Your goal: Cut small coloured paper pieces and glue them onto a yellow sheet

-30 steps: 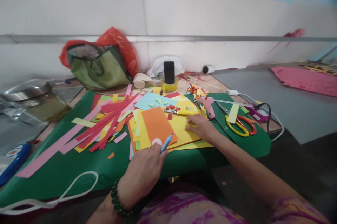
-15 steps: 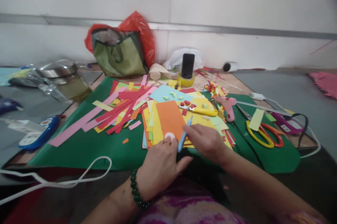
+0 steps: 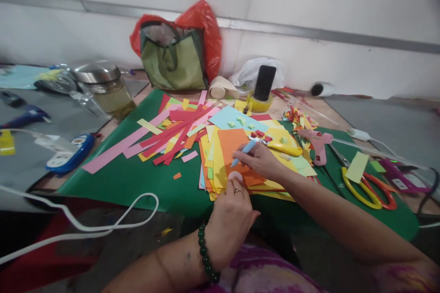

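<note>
In my right hand (image 3: 256, 157) is a light blue pen (image 3: 244, 152), gripped like a writing tool, its tip over a sheet of orange paper (image 3: 232, 144). My left hand (image 3: 235, 206), fingers bent together, presses a small white disc (image 3: 235, 176) onto the lower part of that sheet. Beneath lies a stack of yellow paper (image 3: 218, 171) and other coloured sheets. A yellow-handled cutter (image 3: 285, 148) and small red and green paper bits rest on the stack, just beyond my right hand. Whether the pen tip touches the paper I cannot tell.
Red and pink paper strips (image 3: 172, 135) are heaped on the green sheet (image 3: 127, 192) at left. On the right lie a pink glue gun (image 3: 319, 146) and scissors (image 3: 364, 190). Behind stand a phone (image 3: 265, 83), a green bag (image 3: 173, 61) and a glass jar (image 3: 106, 91). A white cable (image 3: 103, 228) loops at front left.
My right hand has moved the pen from beside the orange sheet's lower right edge to above the sheet, beyond the disc. My left hand stays on the disc. The camera view has shifted.
</note>
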Motion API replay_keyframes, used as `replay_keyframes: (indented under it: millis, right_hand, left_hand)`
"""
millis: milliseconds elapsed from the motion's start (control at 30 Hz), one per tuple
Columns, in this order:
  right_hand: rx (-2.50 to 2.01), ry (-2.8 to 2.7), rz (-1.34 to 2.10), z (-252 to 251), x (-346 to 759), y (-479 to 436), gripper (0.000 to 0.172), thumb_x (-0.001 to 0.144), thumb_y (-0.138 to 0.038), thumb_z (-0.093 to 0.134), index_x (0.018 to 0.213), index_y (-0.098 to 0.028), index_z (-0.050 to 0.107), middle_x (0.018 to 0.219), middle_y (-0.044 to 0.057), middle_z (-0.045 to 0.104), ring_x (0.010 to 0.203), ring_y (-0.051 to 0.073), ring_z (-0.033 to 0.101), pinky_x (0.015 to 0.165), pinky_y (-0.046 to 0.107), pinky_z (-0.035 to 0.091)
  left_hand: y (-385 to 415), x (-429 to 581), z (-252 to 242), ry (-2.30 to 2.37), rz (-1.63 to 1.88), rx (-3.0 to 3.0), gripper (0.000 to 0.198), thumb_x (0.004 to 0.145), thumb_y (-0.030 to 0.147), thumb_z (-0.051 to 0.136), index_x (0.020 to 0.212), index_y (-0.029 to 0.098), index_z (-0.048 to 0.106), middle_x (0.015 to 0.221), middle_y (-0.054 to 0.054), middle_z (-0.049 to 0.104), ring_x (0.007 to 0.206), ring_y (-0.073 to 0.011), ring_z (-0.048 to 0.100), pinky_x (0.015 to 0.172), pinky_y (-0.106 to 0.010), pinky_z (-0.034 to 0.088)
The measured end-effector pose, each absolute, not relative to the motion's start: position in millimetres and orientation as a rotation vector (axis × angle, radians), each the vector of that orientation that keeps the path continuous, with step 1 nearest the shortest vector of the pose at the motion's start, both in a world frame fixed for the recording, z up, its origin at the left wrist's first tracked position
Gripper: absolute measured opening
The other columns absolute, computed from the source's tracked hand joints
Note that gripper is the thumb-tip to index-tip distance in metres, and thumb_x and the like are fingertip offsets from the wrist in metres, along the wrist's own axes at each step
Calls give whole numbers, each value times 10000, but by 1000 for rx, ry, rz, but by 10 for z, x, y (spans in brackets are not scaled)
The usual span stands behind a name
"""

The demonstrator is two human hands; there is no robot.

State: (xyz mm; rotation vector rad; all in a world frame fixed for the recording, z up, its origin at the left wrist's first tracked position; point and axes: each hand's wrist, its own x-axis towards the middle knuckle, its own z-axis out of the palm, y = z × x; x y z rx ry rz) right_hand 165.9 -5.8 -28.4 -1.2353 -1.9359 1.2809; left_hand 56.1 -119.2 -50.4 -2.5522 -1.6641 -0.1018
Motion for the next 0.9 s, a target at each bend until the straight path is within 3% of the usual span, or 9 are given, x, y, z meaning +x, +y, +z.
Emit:
replay_keyframes:
  millis: [433,567,900]
  right_hand:
    - [-1289,-2122,1373,-365,1583,-21,331,803,-439,557,691,-137,634,629,36,641,584,139,556,560,248,416]
    - [-1277,-2226,1333,-342,1545,-13,332,808,-433,557,650,-147,619,602,18,623,561,130,539,559,251,409]
    - [-1357,-2164,1233,-330,1657,96,292,785,-383,547,640,-140,618,557,-11,537,506,96,428,489,235,333]
  left_hand:
    - [-1193,576,-493,-1708,-108,-2562,673,826,471,624,1269,-30,553,1251,-326,561,1119,-354,600,668,-336,575]
    - [-1197,576,-460,-1746,-112,-2588,616,821,454,636,1257,21,583,1254,-298,576,1143,-362,582,681,-332,568]
    - [-1181,575,-447,-1734,-55,-2608,656,846,450,606,1281,-35,535,1271,-316,552,1181,-346,551,693,-312,542]
